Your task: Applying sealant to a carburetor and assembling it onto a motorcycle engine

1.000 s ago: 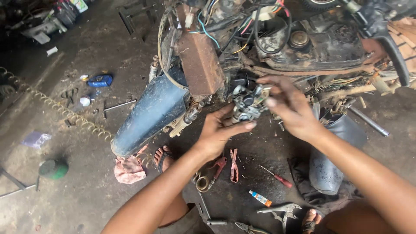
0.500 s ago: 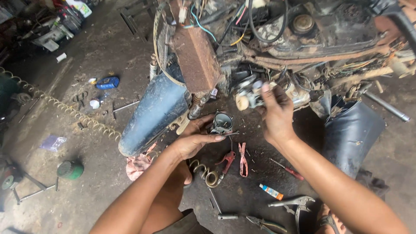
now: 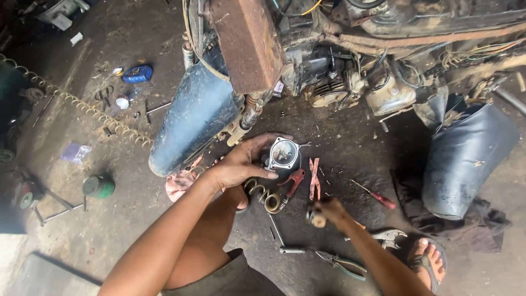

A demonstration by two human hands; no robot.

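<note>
My left hand (image 3: 241,163) holds a small metal carburettor body (image 3: 284,154) with its round opening facing up, low over the dirty floor. My right hand (image 3: 326,211) is down near the floor, fingers closed around a small round part (image 3: 316,220). Red-handled pliers (image 3: 313,178) and a coiled brass spring (image 3: 266,195) lie between the hands. Above them stands a stripped old motorcycle with its engine (image 3: 339,87) bare and a rusty plate (image 3: 247,41) on the frame.
A blue mudguard (image 3: 192,118) hangs left, another dark cover (image 3: 466,159) right. A red screwdriver (image 3: 373,194), locking pliers (image 3: 387,237), green-handled pliers (image 3: 341,264) and a socket bar (image 3: 280,237) lie around. A long spring (image 3: 82,109), blue can (image 3: 137,73) and green tin (image 3: 99,186) sit left. My sandalled foot (image 3: 428,259) is lower right.
Both hands have come down from the engine. The left now carries the carburettor body away from the bike, and the right has dropped to the floor and closed on a small part.
</note>
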